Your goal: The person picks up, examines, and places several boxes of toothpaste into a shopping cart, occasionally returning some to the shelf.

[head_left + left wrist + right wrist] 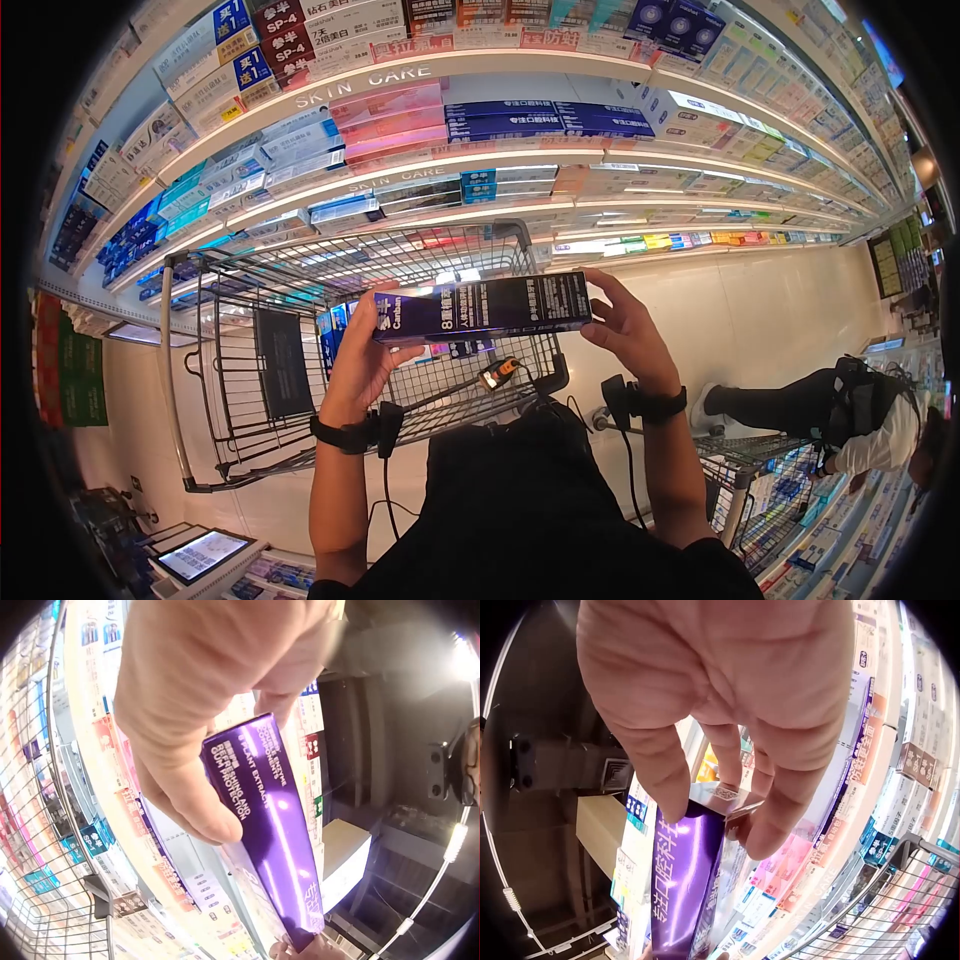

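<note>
The box (485, 308) spans the gap between the hands, above the cart (283, 360). The left hand (355, 345) grips one end, thumb and fingers parted by its thickness; the right hand (637, 338) pinches the opposite end. Its glossy card is probably light, fairly stiff, slightly slippery and easily dented; the ends seem the best hold, without hard squeezing.

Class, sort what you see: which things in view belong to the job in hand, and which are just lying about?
Part of the job:
- purple Canban box
- left hand, gripping its Canban end
- right hand, at its other end
- wire shopping cart below, probably

Just around:
- pink boxes on the shelf
- lit display screen, lower left
</note>
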A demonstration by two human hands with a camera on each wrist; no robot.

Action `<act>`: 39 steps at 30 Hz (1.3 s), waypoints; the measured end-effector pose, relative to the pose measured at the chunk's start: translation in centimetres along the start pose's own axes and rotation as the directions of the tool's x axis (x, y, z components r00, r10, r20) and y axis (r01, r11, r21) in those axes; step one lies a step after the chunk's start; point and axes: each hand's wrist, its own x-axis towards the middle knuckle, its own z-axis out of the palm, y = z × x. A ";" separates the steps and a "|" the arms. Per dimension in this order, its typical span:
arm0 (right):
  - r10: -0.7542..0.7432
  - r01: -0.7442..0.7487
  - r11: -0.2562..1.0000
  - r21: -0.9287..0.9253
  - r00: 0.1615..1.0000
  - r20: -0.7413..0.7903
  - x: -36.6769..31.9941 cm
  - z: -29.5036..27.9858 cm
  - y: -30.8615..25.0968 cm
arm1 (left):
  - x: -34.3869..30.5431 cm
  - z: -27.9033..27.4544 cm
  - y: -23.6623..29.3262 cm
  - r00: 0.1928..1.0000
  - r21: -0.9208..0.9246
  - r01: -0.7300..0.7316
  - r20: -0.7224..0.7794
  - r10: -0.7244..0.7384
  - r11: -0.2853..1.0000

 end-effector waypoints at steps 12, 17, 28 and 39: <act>0.102 -0.096 0.987 0.127 0.994 -0.046 -0.6 0.2 1.8 | -0.6 0.0 -0.8 0.999 -0.014 0.046 -0.008 -0.046 0.999; 0.065 -0.058 0.989 0.139 0.997 -0.042 -0.8 -0.3 3.7 | -0.5 0.6 -1.6 0.998 -0.094 -0.029 -0.051 0.024 0.995; -0.181 0.184 0.960 -0.210 0.983 0.032 -0.5 0.0 2.5 | -1.4 0.2 -2.8 0.981 -0.111 0.192 -0.008 -0.195 0.975; -0.119 0.072 0.960 -0.269 0.980 -0.160 1.7 1.2 4.5 | -2.7 -1.7 -6.0 0.991 0.049 -0.034 -0.125 0.040 0.998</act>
